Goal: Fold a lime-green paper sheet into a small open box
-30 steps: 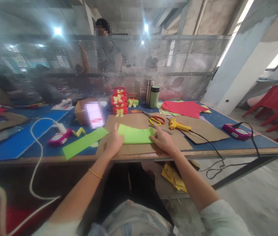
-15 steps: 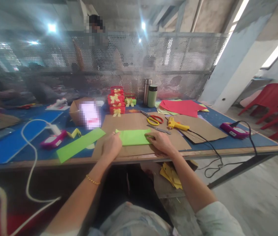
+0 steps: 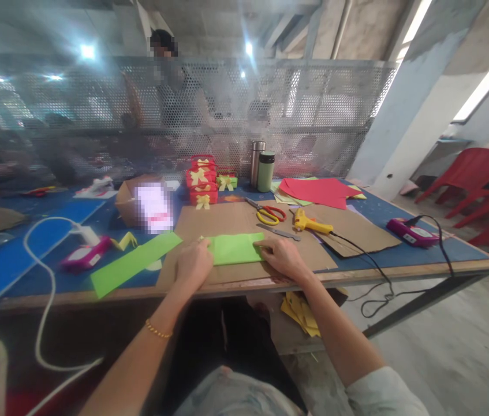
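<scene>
A folded green paper piece (image 3: 235,248) lies on a brown cardboard sheet (image 3: 231,219) near the table's front edge. My left hand (image 3: 193,267) is closed on the paper's left end, fingers curled over it. My right hand (image 3: 282,257) pinches the paper's right end. A longer green paper strip (image 3: 134,263) lies to the left on the blue table top, apart from both hands.
Behind the paper lie red-and-yellow scissors (image 3: 268,212), a metal ruler (image 3: 279,232) and a yellow glue gun (image 3: 311,221) with a black cable. Red gift boxes (image 3: 202,180), two flasks (image 3: 261,169), red paper sheets (image 3: 320,190) and pink devices (image 3: 409,232) stand around. A mesh screen (image 3: 335,115) backs the table.
Both hands went from lying flat on the green paper to gripping its two ends. The paper slid slightly toward the table's front edge.
</scene>
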The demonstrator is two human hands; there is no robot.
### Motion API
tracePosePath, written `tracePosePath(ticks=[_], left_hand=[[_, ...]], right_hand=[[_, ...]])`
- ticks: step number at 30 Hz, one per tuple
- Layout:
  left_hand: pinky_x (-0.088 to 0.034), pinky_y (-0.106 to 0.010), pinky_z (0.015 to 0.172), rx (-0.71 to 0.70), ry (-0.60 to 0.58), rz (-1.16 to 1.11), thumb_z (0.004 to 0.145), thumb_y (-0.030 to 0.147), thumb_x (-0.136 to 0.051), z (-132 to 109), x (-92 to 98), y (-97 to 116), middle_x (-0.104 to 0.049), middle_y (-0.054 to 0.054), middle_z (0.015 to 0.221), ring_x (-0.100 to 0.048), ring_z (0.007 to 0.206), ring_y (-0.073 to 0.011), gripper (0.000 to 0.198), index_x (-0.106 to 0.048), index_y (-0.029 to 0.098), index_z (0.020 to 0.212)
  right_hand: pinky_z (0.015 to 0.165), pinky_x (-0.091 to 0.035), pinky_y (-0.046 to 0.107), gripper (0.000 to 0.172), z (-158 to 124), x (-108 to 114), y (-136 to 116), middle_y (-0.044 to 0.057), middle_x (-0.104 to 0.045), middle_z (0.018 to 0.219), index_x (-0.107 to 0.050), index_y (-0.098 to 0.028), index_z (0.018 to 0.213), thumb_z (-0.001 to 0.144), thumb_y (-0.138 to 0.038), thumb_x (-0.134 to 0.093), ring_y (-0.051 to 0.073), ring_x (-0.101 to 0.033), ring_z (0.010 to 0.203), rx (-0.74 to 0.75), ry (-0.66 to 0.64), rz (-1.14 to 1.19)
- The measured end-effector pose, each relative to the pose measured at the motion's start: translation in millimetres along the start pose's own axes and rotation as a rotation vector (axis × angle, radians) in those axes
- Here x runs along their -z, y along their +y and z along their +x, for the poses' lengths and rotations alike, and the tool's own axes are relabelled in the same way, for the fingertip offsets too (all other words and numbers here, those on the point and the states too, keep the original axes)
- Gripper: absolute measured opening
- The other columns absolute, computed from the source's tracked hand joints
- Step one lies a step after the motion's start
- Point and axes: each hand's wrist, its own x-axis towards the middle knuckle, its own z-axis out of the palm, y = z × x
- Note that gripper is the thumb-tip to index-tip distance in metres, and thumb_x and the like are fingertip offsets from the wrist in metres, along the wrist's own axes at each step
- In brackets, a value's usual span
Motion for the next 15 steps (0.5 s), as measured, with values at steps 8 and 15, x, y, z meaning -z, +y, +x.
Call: tracePosePath(ticks=[8, 15], left_hand=[[-0.054, -0.035, 0.087, 0.022, -0.003, -0.045, 0.091, 0.015, -0.045, 3.9, 4.8, 0.4, -0.077, -0.012, 0.116, -0.071, 0.104, -0.0256, 0.043, -0.067, 0.02, 0.127], [-0.053, -0.036, 0.091, 0.038, -0.029, -0.05, 0.091, 0.013, -0.044, 4.8, 4.3, 0.5, -0.074, -0.013, 0.124, -0.07, 0.11, -0.0265, 0.046, -0.066, 0.019, 0.131]], right_hand=[[0.077, -0.051, 0.027, 0.04, 1.8, 0.8, -1.8, 0.007, -0.079, 0.111, -0.076, -0.028, 0.124, 0.093, -0.022, -0.051, 0.023, -0.074, 0.096, -0.057, 0.001, -0.072], [0.076, -0.051, 0.026, 0.039, 4.2, 2.4, -2.9, 0.006, -0.079, 0.112, -0.075, -0.03, 0.124, 0.094, -0.024, -0.05, 0.021, -0.074, 0.095, -0.062, -0.013, -0.097]])
